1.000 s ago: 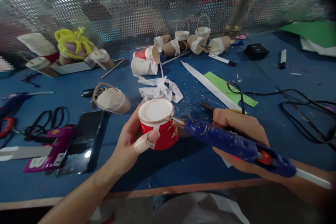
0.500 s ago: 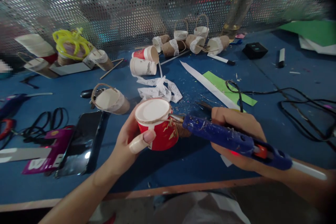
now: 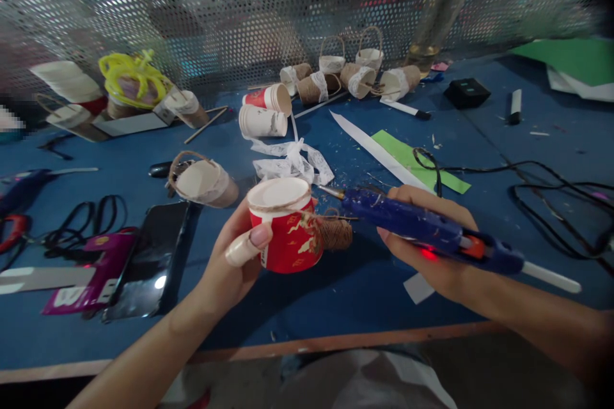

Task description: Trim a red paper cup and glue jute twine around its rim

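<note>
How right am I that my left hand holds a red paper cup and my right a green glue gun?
The glue gun in the right hand is blue, not green, as the head view shows. The left hand does hold the red paper cup.

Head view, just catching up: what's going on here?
A person's left hand holds a red paper cup, white end up, with twine around its upper edge. The right hand holds a blue glue gun, its nozzle near the cup but seemingly not touching. A roll of twine lies beside the cup, and white lace lies behind it.
</note>
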`<act>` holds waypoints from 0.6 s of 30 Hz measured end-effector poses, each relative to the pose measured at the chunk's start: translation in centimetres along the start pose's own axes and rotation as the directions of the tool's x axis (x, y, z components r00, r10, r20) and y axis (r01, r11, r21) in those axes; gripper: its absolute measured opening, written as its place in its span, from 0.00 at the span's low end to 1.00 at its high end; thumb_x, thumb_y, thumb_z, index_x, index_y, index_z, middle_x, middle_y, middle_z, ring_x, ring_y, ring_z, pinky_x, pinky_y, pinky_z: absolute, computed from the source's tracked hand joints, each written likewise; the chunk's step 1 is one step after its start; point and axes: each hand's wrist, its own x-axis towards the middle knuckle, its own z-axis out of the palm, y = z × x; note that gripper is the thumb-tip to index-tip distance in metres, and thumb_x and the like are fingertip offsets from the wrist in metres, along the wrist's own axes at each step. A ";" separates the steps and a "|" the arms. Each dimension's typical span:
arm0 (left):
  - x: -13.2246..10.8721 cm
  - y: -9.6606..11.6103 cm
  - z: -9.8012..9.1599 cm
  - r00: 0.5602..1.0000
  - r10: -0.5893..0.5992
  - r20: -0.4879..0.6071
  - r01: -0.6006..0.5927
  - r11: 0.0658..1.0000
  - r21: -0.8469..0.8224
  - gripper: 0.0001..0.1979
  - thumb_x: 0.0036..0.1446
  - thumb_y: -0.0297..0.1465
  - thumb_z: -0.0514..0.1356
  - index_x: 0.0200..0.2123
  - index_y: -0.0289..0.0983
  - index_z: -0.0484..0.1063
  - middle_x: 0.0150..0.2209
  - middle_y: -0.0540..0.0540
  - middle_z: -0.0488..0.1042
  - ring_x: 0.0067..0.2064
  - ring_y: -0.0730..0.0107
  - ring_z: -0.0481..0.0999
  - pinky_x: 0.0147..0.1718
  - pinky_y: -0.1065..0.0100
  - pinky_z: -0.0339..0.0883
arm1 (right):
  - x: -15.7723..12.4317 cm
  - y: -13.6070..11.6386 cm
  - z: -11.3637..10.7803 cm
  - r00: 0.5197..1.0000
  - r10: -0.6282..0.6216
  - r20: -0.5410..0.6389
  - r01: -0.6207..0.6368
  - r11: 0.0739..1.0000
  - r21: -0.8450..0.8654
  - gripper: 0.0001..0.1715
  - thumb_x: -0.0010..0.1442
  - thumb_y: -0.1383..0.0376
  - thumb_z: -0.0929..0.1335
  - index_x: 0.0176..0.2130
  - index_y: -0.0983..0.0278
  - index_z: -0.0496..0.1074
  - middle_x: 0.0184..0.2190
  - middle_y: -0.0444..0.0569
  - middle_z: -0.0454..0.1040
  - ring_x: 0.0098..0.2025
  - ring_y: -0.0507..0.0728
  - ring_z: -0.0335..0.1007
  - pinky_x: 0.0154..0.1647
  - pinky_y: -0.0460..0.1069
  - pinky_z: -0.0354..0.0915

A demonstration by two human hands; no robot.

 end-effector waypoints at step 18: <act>-0.6 -1.6 -0.4 0.981 -0.032 0.189 -0.003 0.983 0.185 0.22 0.61 0.38 0.70 0.58 0.48 0.75 0.56 0.45 0.81 0.56 0.54 0.79 0.56 0.63 0.73 | 0.6 -1.4 2.1 0.993 0.016 -0.118 0.012 0.972 0.236 0.17 0.55 0.74 0.80 0.40 0.56 0.77 0.35 0.37 0.84 0.36 0.52 0.82 0.39 0.46 0.77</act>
